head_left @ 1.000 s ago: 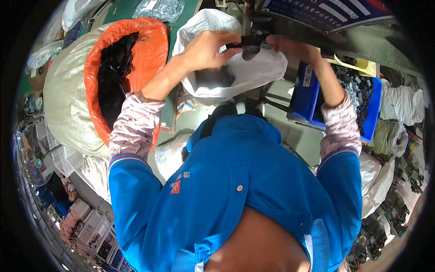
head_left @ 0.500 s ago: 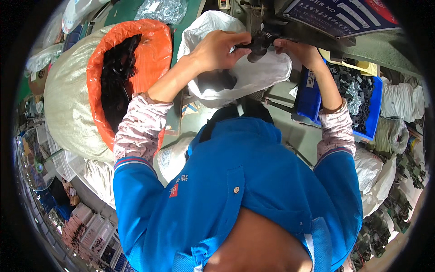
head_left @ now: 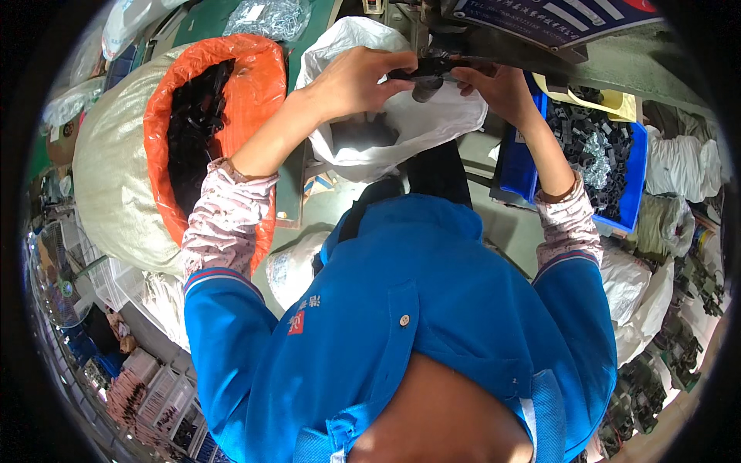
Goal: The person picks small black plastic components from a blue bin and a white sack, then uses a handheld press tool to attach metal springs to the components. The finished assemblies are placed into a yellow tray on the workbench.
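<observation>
My left hand [head_left: 356, 81] pinches the left end of a dark, elongated part [head_left: 432, 68], its thumb and fingers closed round it. The part lies across a dark round post [head_left: 424, 92] of the machine. At the part's other end my right hand [head_left: 500, 91] has its thumb and fingertips closed. Whether they grip that part or a smaller piece I cannot make out. Just below both hands, a white sack [head_left: 451, 127] gapes, with dark contents inside.
An orange-lined sack [head_left: 258, 100] of black parts stands left. On the right are a blue bin [head_left: 639, 177] of small dark pieces and a yellow tray [head_left: 617, 106]. The machine's body [head_left: 656, 65] with its sign plate [head_left: 567, 19] overhangs the right hand. A clear bag [head_left: 270, 17] lies far left.
Both hands have moved slightly left and up in the picture. The dark part now lies more level between them. My legs have shifted under the white sack.
</observation>
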`<state>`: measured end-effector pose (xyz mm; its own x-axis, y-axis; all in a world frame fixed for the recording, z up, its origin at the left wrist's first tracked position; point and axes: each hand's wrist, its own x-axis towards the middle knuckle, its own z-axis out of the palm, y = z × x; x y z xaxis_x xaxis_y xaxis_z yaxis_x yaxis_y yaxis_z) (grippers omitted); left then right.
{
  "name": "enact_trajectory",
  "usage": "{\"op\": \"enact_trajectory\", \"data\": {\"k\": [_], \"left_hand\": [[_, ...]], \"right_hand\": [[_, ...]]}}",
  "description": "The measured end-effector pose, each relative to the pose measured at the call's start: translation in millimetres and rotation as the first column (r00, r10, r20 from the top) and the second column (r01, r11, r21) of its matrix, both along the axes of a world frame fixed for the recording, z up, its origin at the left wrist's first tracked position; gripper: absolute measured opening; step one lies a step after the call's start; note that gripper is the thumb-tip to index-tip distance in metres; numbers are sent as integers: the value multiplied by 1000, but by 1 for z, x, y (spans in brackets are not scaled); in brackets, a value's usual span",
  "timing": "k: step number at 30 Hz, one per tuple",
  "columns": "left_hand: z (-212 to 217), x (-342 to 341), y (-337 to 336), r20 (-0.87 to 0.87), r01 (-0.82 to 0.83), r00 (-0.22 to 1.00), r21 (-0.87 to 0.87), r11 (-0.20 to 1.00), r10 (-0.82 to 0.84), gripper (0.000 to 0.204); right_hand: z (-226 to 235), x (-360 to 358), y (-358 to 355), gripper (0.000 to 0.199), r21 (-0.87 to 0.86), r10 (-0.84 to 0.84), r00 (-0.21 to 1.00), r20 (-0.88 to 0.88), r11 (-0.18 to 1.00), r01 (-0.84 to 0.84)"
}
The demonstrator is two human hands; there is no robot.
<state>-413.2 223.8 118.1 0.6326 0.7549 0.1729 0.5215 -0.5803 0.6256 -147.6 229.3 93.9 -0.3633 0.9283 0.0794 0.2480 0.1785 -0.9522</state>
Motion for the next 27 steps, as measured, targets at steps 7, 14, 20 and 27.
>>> {"op": "enact_trajectory", "data": {"k": [7, 14, 20, 27], "left_hand": [[-2, -3, 1, 27, 13, 1000, 53, 999, -14, 30], [1, -6, 1, 111, 49, 992, 145, 988, -66, 27], [18, -11, -62, 187, -69, 979, -75, 995, 82, 22], [-11, 2, -138, 440, -81, 820, -544, 835, 366, 16]], "right_hand": [[7, -1, 2, 22, -66, 1, 999, 48, 998, 2], [6, -4, 1, 25, -19, 11, 994, -110, 1000, -14], [32, -21, -54, 26, 171, -30, 998, 56, 985, 20], [22, -44, -65, 51, -146, 186, 981, -61, 970, -193]]}}
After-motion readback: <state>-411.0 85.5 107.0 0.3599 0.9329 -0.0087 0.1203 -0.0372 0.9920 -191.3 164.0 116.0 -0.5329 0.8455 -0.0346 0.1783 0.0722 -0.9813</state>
